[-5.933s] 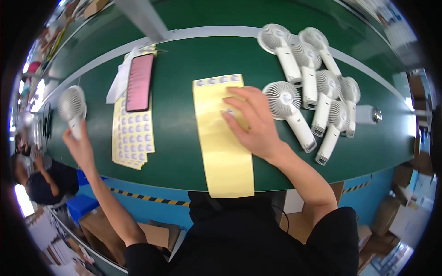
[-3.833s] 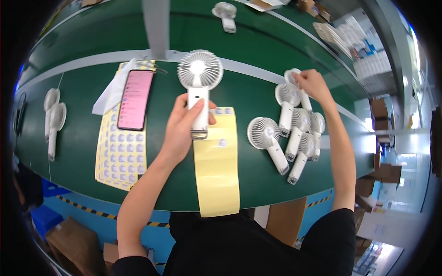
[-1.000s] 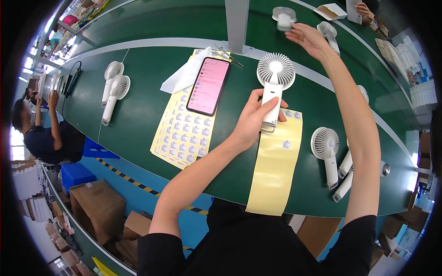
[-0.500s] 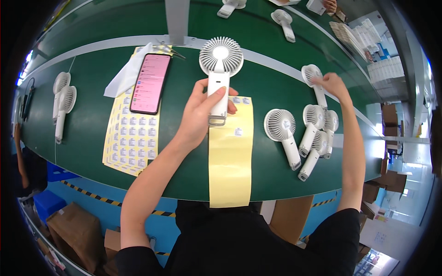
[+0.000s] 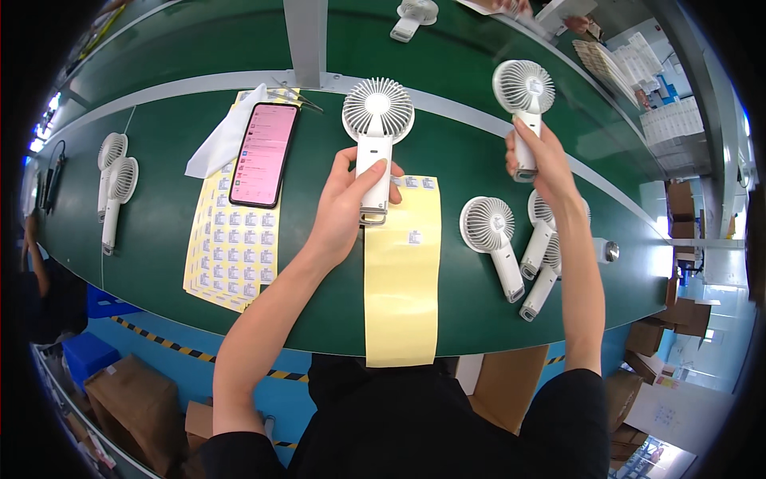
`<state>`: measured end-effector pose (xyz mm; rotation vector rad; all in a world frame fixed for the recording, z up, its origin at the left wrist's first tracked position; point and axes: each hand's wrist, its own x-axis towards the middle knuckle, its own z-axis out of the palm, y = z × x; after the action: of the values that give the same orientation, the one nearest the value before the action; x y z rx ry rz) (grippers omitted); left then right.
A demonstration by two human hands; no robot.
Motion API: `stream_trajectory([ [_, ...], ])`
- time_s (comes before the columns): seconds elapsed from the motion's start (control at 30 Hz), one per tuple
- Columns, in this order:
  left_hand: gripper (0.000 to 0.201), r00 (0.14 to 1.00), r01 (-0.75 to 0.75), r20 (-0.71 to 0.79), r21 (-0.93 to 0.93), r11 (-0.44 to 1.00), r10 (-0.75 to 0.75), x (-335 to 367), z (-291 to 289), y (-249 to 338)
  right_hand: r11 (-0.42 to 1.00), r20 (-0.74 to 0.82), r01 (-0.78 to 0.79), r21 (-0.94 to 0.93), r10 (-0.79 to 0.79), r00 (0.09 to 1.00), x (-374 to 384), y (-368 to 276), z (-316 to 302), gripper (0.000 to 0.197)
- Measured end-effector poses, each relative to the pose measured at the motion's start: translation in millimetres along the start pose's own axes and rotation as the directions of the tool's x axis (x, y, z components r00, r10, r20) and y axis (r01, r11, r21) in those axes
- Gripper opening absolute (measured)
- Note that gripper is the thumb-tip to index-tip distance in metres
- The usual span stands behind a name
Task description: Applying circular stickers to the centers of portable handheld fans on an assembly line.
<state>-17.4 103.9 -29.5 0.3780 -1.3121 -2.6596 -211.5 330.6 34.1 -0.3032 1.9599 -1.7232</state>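
Over the near middle of the green table, my left hand is closed round the handle of a white handheld fan, its round grille pointing away from me. My right hand grips a second handheld fan by the handle, raised at the right; a small label shows on its grille. Beneath my left hand lies a yellow label backing strip with a few labels near its far end, overhanging the table's near edge. Several more fans lie below my right forearm, which partly hides some of them.
Left of centre, a phone with a pink screen rests on stacked label sheets, beside a white cloth or paper and tweezers. Two fans lie far left. A metal post rises behind. Another person's hands show at upper right.
My right hand, earlier at a fan lying on the far right, now has one lifted by its handle and has come left. My left hand keeps its fan in nearly the same place.
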Motion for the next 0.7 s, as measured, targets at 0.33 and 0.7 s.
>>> stream_trajectory([
  [0.33,0.031,1.000,0.019,-0.011,0.018,1.000,-0.019,2.1,-1.0,-1.5,0.954,0.072,0.023,0.299,-0.047,0.996,-42.0,18.2,101.1,0.035],
  [0.7,0.032,0.999,0.030,-0.011,0.032,0.999,-0.030,2.1,-1.7,-3.0,0.979,0.144,0.054,0.197,-0.083,0.986,-48.0,18.2,110.1,0.030],
])
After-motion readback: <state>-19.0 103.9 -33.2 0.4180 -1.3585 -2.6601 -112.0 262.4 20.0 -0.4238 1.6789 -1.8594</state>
